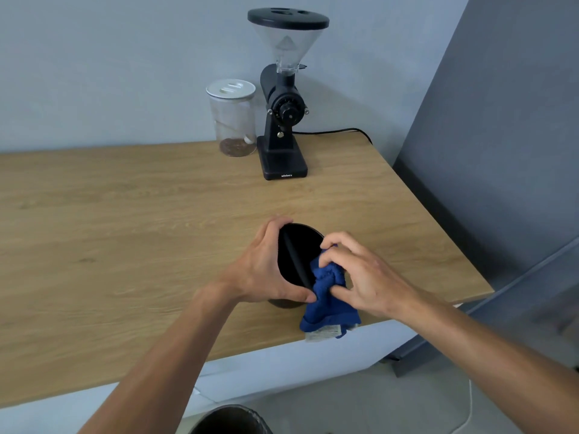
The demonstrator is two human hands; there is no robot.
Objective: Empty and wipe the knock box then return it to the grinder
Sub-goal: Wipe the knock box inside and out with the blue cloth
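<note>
The round black knock box point(297, 245) stands on the wooden counter point(125, 233) near its front right edge, with a bar across its mouth. My left hand point(266, 264) grips its left rim. My right hand point(357, 274) pinches a blue cloth point(327, 296) and presses part of it into the box on the right of the bar. The rest of the cloth hangs over the rim onto the counter, showing a white label. The black coffee grinder point(283, 120) with a clear hopper stands at the back against the wall.
A clear jar point(233, 120) with a white lid and some brown grounds stands left of the grinder. A black cable point(338, 131) runs from the grinder to the right. A dark bin point(228, 421) sits on the floor below the counter edge. A grey panel point(485, 136) rises at right.
</note>
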